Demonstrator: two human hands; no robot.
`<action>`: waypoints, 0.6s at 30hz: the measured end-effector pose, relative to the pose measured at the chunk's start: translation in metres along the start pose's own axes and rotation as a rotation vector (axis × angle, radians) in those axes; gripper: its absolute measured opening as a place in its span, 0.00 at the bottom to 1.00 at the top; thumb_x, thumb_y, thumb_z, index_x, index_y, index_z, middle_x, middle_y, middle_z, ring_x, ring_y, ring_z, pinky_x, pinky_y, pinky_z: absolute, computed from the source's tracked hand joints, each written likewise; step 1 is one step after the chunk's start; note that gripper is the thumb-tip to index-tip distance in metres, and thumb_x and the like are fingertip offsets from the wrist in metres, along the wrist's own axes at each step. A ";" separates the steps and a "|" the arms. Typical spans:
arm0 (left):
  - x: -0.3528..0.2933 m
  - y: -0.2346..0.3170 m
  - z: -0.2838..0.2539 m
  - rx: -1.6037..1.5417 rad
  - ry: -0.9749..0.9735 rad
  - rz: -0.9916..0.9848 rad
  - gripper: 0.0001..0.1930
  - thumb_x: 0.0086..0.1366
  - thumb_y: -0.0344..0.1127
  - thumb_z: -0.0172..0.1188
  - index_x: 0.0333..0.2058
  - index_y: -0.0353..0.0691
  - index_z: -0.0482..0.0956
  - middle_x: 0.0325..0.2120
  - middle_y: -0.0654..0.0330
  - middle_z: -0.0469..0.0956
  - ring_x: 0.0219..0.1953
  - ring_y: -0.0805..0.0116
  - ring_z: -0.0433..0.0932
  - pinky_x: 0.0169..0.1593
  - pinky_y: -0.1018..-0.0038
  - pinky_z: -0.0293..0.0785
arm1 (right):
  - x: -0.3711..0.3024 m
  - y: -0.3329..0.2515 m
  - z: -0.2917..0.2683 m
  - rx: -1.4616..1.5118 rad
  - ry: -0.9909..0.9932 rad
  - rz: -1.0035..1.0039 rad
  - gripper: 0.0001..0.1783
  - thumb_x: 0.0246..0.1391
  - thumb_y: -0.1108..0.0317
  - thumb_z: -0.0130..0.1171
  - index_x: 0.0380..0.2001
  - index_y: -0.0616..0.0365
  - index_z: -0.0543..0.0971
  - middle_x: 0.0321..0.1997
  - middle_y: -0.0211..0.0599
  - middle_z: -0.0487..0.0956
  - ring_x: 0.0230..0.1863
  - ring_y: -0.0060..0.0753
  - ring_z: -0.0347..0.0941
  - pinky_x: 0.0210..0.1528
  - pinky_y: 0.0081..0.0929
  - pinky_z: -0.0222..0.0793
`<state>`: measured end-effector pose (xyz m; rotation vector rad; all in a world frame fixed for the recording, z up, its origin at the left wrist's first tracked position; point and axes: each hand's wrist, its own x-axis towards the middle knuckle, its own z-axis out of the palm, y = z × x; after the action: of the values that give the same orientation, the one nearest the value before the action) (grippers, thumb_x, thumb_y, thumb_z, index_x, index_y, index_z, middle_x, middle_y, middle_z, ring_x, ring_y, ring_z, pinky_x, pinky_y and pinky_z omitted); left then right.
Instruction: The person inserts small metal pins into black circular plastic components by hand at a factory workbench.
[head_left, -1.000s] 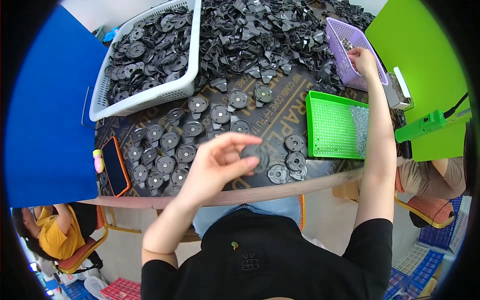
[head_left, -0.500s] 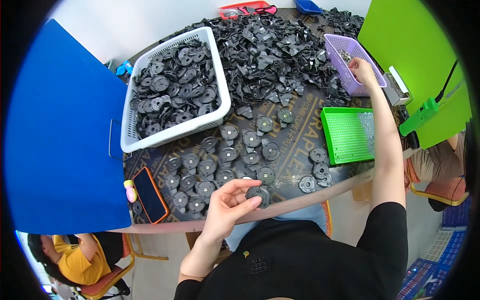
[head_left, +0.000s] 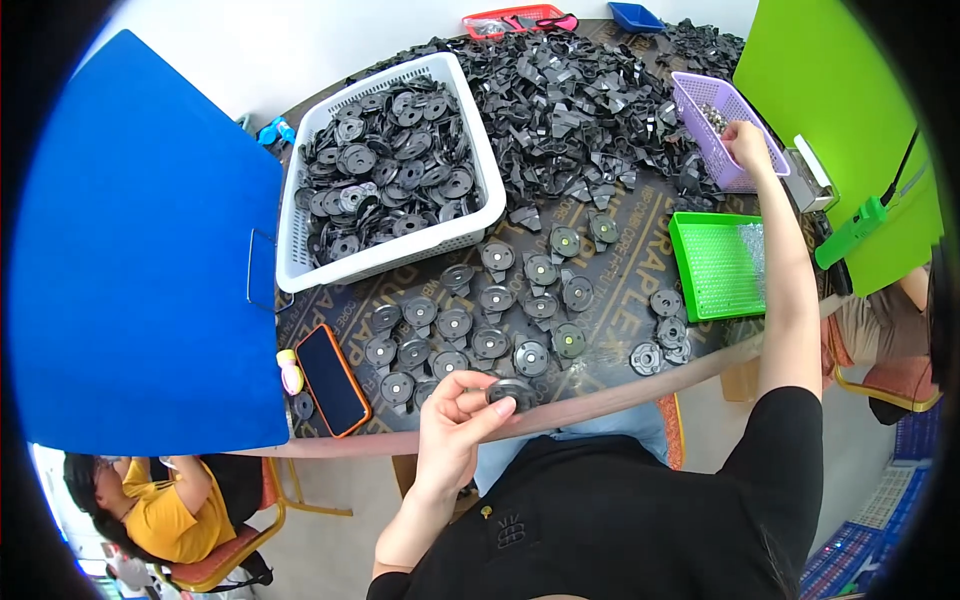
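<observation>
While the left hand (head_left: 455, 425) kept a firm fingertip grip on a black round disc (head_left: 510, 392) at the desk (head_left: 640, 270) edge, the right hand (head_left: 745, 145), its grip unclear, reached into the purple basket (head_left: 700, 100) and seemingly needed a careful pinch.

A dark desk (head_left: 610, 290) is crowded with parts. At its left rear sits a white plastic basket (head_left: 480, 190) filled with round black discs. Behind and to its right, a large heap of loose black plastic pieces (head_left: 580, 110) spreads across the desk. A green tray (head_left: 712, 266) lies at the right edge. A phone in an orange case (head_left: 331, 380) lies near the front left corner, beside a blue partition board (head_left: 130, 260). A green partition board (head_left: 830, 110) stands on the right. Below left, another person in a yellow shirt (head_left: 165, 500) sits on a chair.
</observation>
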<state>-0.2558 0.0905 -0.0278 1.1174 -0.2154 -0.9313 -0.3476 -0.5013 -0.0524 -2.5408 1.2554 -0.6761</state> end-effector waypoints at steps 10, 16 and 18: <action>0.054 -0.011 0.061 -0.159 -0.131 -0.019 0.12 0.68 0.34 0.51 0.45 0.32 0.70 0.40 0.54 0.78 0.46 0.52 0.78 0.46 0.72 0.79 | -0.024 -0.030 -0.022 0.058 0.255 -0.088 0.08 0.47 0.68 0.63 0.32 0.59 0.81 0.29 0.42 0.81 0.32 0.35 0.78 0.36 0.28 0.71; 0.085 -0.014 0.093 -0.144 -0.145 -0.065 0.15 0.70 0.36 0.47 0.50 0.33 0.69 0.45 0.54 0.77 0.49 0.61 0.77 0.49 0.74 0.75 | -0.148 -0.158 -0.070 0.884 -0.476 -0.155 0.03 0.49 0.71 0.63 0.28 0.58 0.81 0.38 0.30 0.79 0.38 0.19 0.73 0.41 0.19 0.68; 0.094 -0.023 0.100 -0.172 -0.169 -0.089 0.17 0.70 0.36 0.48 0.52 0.32 0.69 0.45 0.55 0.77 0.49 0.65 0.77 0.51 0.74 0.75 | -0.192 -0.171 -0.063 0.873 -0.536 -0.346 0.04 0.47 0.75 0.64 0.28 0.60 0.80 0.41 0.35 0.78 0.40 0.21 0.73 0.40 0.17 0.68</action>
<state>-0.2676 -0.0487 -0.0277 0.8966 -0.2202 -1.1039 -0.3622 -0.2444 0.0117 -1.9700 0.2381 -0.4133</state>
